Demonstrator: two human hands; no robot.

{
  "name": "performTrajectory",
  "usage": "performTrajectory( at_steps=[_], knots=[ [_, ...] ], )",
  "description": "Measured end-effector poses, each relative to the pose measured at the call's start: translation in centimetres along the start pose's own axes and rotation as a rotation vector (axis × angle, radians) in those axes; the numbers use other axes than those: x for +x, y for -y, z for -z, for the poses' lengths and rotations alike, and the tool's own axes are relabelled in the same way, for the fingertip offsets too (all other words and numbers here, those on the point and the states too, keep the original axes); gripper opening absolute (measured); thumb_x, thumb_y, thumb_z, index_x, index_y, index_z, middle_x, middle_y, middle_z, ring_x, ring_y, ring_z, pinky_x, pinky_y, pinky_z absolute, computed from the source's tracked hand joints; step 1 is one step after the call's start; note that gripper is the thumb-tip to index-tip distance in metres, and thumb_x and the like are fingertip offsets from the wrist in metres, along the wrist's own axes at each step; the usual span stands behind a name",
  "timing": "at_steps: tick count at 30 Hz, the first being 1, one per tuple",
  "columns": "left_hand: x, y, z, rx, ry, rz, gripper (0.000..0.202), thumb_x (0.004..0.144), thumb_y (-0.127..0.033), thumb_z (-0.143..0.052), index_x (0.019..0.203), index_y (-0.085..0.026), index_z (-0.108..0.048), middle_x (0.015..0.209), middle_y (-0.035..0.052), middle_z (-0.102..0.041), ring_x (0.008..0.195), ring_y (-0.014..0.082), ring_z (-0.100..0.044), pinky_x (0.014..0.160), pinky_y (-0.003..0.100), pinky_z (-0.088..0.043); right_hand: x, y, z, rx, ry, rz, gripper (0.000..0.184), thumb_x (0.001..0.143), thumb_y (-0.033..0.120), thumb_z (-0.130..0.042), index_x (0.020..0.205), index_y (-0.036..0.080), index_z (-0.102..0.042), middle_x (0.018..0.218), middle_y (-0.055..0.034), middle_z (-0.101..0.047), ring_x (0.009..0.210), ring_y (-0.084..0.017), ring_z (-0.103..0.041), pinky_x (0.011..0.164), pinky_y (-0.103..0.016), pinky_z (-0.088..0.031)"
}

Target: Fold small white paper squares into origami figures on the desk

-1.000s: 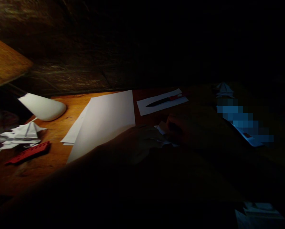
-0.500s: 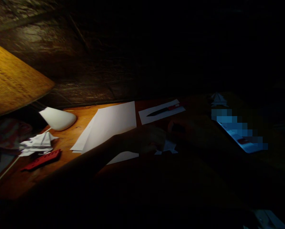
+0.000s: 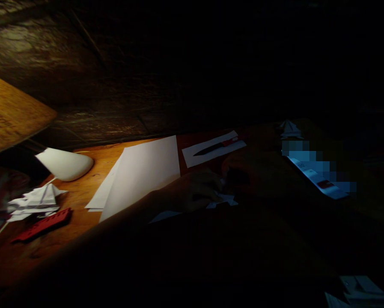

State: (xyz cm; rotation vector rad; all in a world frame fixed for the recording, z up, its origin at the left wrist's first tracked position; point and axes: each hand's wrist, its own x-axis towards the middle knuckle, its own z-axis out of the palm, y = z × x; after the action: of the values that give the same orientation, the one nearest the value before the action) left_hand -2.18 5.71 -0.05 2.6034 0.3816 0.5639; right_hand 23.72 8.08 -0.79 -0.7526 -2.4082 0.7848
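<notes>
In deep shadow at mid-table, my left hand (image 3: 203, 188) has its fingers bent over a small piece of folded paper (image 3: 225, 199). Pale points of this paper stick out below and beside the fingers. My right hand (image 3: 243, 171) is curled close against it on the other side, its fingertips at the paper's upper edge; the darkness hides most of its fingers. White sheets (image 3: 143, 167) lie under and beyond my left forearm. Behind my hands a knife (image 3: 215, 147) with a dark blade and red handle rests on a paper strip (image 3: 194, 160).
A lamp with a wooden-looking shade (image 3: 15, 115) and white base (image 3: 66, 164) stands left. Nearby lie a crumpled folded paper (image 3: 37, 201) and a red notched object (image 3: 42, 224). Rightward are a lit phone-like device (image 3: 320, 173), a folded paper (image 3: 290, 129) and more paper (image 3: 363, 291).
My right hand has come closer to my left, and its fingers now meet the folded paper. The view has shifted slightly, so the lamp and table items sit further left.
</notes>
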Motion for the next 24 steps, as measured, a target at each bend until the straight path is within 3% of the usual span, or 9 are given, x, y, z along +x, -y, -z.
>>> performTrajectory(
  at_steps=[6, 15, 24],
  knots=[
    [0.1, -0.3, -0.2, 0.061, -0.029, -0.053, 0.026, 0.089, -0.007, -0.059, 0.104, -0.022, -0.074, 0.112, 0.0092, -0.074, 0.110, 0.0230, -0.066, 0.099, 0.043, -0.055, -0.3, -0.1, -0.6, -0.092, -0.017, -0.027, 0.040, 0.077, 0.034, -0.081, 0.113, 0.024, -0.067, 0.133, -0.0100, -0.058, 0.123, -0.030, -0.052, 0.103, -0.049, -0.043],
    [0.4, -0.3, -0.2, -0.041, -0.019, 0.015, 0.011, 0.093, -0.020, -0.067, 0.102, -0.022, -0.071, 0.104, 0.0079, -0.074, 0.104, 0.0212, -0.067, 0.094, 0.040, -0.055, -0.3, -0.5, -1.0, -0.126, -0.016, -0.042, 0.051, 0.076, 0.040, -0.082, 0.120, 0.022, -0.065, 0.134, -0.0121, -0.057, 0.123, -0.032, -0.054, 0.103, -0.050, -0.045],
    [0.4, -0.3, -0.2, -0.056, -0.010, 0.093, 0.012, 0.092, -0.022, -0.068, 0.104, -0.019, -0.068, 0.107, 0.0086, -0.073, 0.104, 0.0214, -0.066, 0.092, 0.037, -0.055, -0.5, 0.0, -0.9, -0.101, 0.006, -0.062, 0.058, 0.074, 0.038, -0.083, 0.126, 0.025, -0.062, 0.135, -0.0112, -0.054, 0.124, -0.033, -0.053, 0.101, -0.053, -0.047]
  ],
)
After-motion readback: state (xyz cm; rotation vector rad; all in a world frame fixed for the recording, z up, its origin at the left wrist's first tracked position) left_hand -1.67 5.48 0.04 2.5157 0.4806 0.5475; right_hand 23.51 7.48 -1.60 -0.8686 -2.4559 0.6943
